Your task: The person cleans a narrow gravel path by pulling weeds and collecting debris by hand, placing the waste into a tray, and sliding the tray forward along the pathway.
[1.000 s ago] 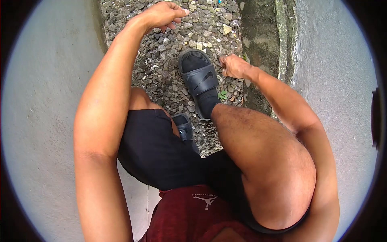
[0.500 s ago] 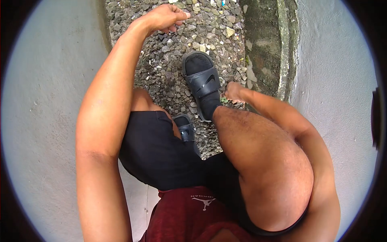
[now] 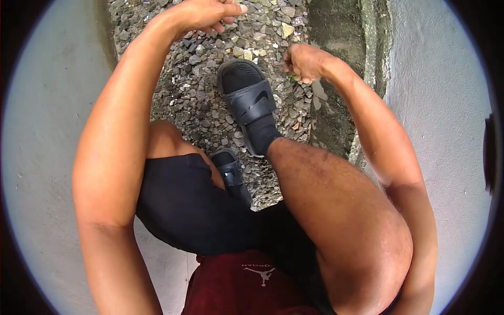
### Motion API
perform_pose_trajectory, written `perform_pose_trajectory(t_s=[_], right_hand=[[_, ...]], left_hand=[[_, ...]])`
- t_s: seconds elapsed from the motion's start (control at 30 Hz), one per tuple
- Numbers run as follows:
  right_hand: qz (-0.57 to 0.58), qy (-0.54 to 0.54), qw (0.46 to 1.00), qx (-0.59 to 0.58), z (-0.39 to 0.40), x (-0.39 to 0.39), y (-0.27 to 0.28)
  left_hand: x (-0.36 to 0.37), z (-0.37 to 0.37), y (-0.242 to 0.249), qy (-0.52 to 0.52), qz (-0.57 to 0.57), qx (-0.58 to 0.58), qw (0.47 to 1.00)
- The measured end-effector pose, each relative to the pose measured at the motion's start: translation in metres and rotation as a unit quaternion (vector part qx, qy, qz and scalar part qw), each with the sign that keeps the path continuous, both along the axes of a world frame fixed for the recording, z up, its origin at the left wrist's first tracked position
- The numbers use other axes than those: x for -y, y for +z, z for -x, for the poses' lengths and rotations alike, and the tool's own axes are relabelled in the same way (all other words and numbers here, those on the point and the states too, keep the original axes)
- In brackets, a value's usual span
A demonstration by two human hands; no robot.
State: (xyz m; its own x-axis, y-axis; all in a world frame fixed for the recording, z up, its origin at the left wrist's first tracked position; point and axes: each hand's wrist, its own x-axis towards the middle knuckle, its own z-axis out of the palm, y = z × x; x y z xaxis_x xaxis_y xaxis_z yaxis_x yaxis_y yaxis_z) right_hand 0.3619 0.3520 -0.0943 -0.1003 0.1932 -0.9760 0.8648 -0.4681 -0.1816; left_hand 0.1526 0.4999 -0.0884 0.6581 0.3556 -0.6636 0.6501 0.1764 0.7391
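My left hand [image 3: 202, 14] hangs over the gravel at the top of the view, its forearm passing over my bent knee. Its fingers are loosely bent and apart, the thumb stretched out, and nothing shows in it. My right hand [image 3: 304, 64] is closed low over the gravel, to the right of the sandal's toe. A bit of green weed [image 3: 294, 77] shows under its curled fingers. The rest of what it grips is hidden. Between the hands, my foot in a black sock and a black slide sandal [image 3: 247, 97] stands on the gravel [image 3: 197, 79].
A second black sandal [image 3: 229, 168] lies lower, partly behind my leg. Along the right runs a mossy concrete ledge [image 3: 336, 31] beside a grey wall [image 3: 436, 105]. Another smooth grey wall [image 3: 47, 131] closes the left side.
My right hand has moved up from beside the ankle to near the sandal's toe, with the bit of green beside it. The left hand has shifted slightly up and left in view.
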Motion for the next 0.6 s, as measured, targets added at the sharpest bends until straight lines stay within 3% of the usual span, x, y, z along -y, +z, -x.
perform_pose_trajectory(t_s=[0.1,0.13,0.2,0.3,0.37,0.43,0.5,0.6], right_hand=[[-0.069,0.143,0.987,0.031,-0.004,0.010,-0.005],[-0.154,0.131,0.978,0.051,-0.010,0.017,-0.014],[-0.240,-0.017,0.967,0.079,-0.024,0.005,-0.023],[-0.270,-0.322,0.903,0.087,-0.014,-0.042,0.036],[-0.367,-0.342,0.860,0.088,-0.020,-0.057,0.056],[-0.352,-0.416,0.835,0.072,-0.021,-0.056,0.069],[-0.452,-0.404,0.794,0.036,-0.017,-0.024,0.061],[-0.403,-0.448,0.797,0.055,0.007,0.040,0.071]], left_hand=[[-0.001,0.005,-0.002,0.008,-0.018,-0.003,1.000],[-0.002,0.005,-0.005,0.008,-0.016,-0.002,1.000],[-0.004,0.007,-0.013,0.018,-0.001,0.001,1.000],[-0.007,0.011,-0.016,0.037,0.011,0.002,0.999],[-0.008,0.011,-0.018,0.030,0.012,-0.027,0.999],[-0.011,0.019,-0.031,0.027,0.009,-0.043,0.999],[-0.012,0.023,-0.036,0.037,0.016,-0.064,0.997],[-0.016,0.033,-0.049,0.067,0.026,-0.066,0.995]])
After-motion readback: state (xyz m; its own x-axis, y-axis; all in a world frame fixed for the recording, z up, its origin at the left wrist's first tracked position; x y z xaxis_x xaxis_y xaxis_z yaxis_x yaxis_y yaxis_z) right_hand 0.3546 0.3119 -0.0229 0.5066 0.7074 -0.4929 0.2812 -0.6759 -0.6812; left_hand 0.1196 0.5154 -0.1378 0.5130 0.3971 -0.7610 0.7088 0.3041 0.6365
